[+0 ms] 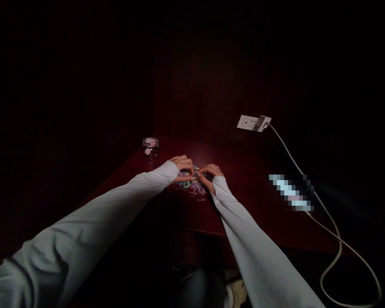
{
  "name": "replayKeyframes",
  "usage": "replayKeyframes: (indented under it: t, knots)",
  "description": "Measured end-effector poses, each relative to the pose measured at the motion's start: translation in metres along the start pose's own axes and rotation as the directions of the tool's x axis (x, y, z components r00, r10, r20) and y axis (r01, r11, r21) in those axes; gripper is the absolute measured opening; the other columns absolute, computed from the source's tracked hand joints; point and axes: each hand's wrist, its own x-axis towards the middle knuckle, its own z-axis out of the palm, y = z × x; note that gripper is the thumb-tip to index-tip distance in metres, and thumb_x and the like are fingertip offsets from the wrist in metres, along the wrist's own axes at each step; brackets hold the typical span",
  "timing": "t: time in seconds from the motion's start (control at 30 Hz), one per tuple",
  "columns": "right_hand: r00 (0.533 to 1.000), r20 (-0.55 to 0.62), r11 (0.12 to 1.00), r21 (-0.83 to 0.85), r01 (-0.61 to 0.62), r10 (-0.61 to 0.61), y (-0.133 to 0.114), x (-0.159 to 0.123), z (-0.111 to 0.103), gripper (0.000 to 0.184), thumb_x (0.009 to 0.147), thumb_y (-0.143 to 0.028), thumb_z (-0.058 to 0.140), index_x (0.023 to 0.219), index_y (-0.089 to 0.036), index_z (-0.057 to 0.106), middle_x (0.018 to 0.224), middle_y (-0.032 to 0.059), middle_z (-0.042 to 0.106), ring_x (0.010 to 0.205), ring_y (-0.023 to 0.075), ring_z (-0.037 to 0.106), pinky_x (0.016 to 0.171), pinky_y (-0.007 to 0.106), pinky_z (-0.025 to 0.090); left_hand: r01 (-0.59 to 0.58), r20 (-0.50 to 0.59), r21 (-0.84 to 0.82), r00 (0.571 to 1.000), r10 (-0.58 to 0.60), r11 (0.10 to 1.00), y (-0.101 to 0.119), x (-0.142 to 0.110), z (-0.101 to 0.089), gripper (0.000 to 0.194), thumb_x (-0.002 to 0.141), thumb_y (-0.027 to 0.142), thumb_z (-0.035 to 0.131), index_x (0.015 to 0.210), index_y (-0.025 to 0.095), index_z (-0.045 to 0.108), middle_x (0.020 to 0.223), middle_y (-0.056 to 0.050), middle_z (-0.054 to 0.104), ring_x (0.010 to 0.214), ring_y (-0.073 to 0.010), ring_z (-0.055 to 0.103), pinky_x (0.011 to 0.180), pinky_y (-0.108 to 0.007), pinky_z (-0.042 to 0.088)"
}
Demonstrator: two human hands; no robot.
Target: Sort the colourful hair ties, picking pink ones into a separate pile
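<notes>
A small pile of thin, looped hair ties (197, 188) in purple, pink, green, yellow and blue lies on the dark red table. Above it my left hand (182, 167) comes in from the left, thumb and fingers pinched together. Facing it, my right hand (211, 172) has its thumb and fingertips closed too. The fingertips of both hands almost meet over the pile, with a thin pale strand, apparently a hair tie, between them. Its exact shape is too small to make out. My hands cover part of the pile.
A clear round container (150, 147) with pale pink pieces stands at the table's back left. Right of my hands lies a pixelated bright device (290, 192), its white cable (330, 218) looping to a charger (262, 122) in the wall socket (246, 122). The table's front edge (195, 231) runs below my wrists.
</notes>
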Motion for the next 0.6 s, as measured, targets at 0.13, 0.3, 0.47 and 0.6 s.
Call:
replayKeyframes:
  t: [0.13, 0.3, 0.47, 0.6]
  knots:
    - [1.0, -0.001, 1.0, -0.025, -0.002, 0.002, 0.001, 0.0, -0.001, 0.023, 0.09, -0.047, 0.074, 0.078, -0.028, 0.076, 0.088, 0.005, 0.076, 0.086, 0.0252, 0.068, 0.094, 0.045, 0.053, 0.001, -0.009, -0.016, 1.0, -0.001, 1.0, -0.007, 0.0, 0.004, 0.029, 0.107, 0.044, 0.061, 0.101, 0.021, 0.078, 0.106, -0.006, 0.075, 0.104, -0.0224, 0.062, 0.092, -0.034, 0.042]
    - [1.0, -0.022, 1.0, -0.022, -0.02, 0.02, 0.003, -0.001, -0.001, 0.024, 0.092, -0.048, 0.072, 0.079, -0.028, 0.076, 0.088, 0.005, 0.076, 0.087, 0.0253, 0.067, 0.093, 0.044, 0.053, 0.037, -0.035, 0.012, 0.999, -0.036, 0.999, -0.022, 0.003, 0.019, 0.028, 0.105, 0.043, 0.062, 0.097, 0.023, 0.079, 0.1, -0.005, 0.075, 0.099, -0.0218, 0.062, 0.088, -0.034, 0.041]
    - [0.999, -0.035, 0.999, -0.027, -0.021, 0.02, 0.004, -0.002, -0.001, 0.025, 0.097, -0.047, 0.065, 0.086, -0.028, 0.078, 0.09, 0.0052, 0.076, 0.09, 0.0252, 0.067, 0.093, 0.043, 0.053, 0.041, -0.062, 0.053, 0.997, -0.037, 0.998, -0.029, 0.003, 0.025, 0.034, 0.105, 0.048, 0.062, 0.091, 0.021, 0.077, 0.094, -0.005, 0.074, 0.095, -0.0212, 0.061, 0.086, -0.033, 0.039]
    - [1.0, -0.004, 0.999, -0.027, -0.022, 0.022, 0.002, -0.002, 0.0, 0.018, 0.093, -0.044, 0.071, 0.09, -0.029, 0.081, 0.095, 0.0055, 0.078, 0.092, 0.0262, 0.068, 0.093, 0.044, 0.054, 0.015, -0.046, 0.06, 0.999, -0.013, 0.998, -0.022, 0.001, 0.016, 0.034, 0.106, 0.048, 0.061, 0.092, 0.021, 0.078, 0.095, -0.005, 0.075, 0.096, -0.0213, 0.062, 0.085, -0.034, 0.038]
